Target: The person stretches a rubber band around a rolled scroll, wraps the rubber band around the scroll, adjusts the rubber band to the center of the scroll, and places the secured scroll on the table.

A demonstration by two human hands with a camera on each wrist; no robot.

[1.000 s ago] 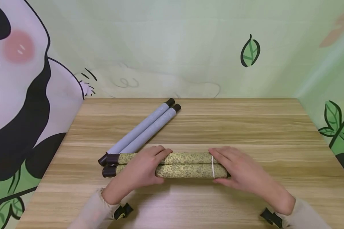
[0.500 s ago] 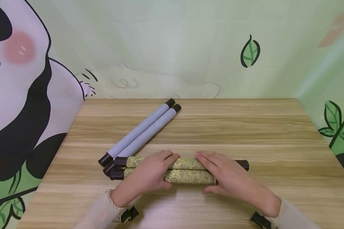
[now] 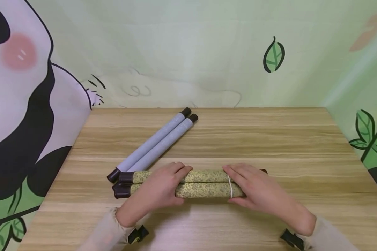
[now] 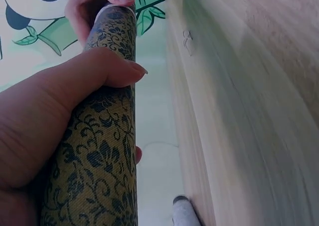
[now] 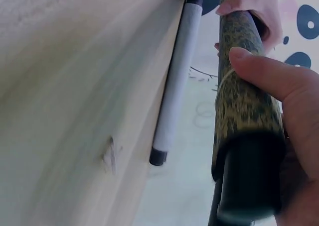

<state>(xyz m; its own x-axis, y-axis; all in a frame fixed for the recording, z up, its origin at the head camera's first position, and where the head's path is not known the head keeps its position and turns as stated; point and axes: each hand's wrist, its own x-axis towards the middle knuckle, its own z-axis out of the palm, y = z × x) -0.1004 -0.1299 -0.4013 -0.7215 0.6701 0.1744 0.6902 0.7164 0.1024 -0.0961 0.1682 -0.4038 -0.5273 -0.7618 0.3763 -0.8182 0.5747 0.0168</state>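
Note:
Two rolled scrolls with gold floral covers and black end knobs lie side by side in both hands, the far scroll point(image 3: 207, 175) against the near scroll point(image 3: 208, 191). The left hand point(image 3: 161, 184) grips the pair left of the middle, thumb on the near side and fingers over the far side. Toward the other end the right hand point(image 3: 259, 188) holds them the same way, next to a thin white band point(image 3: 230, 186). In the left wrist view, the patterned roll point(image 4: 102, 146) is held above the tabletop. A black end knob point(image 5: 249, 181) pokes past the right hand in the right wrist view.
Two pale blue scrolls with black knobs, one behind point(image 3: 150, 141) and one in front point(image 3: 164, 146), lie slanted on the wooden table point(image 3: 254, 136); their near ends are close to the gold pair's left knobs. A printed panda-and-leaf backdrop point(image 3: 182, 52) stands behind.
The gold pair shifts right and nearer, then partly back left. The right hand slides inward over the white band, then outward again, uncovering it. The blue scrolls stay put.

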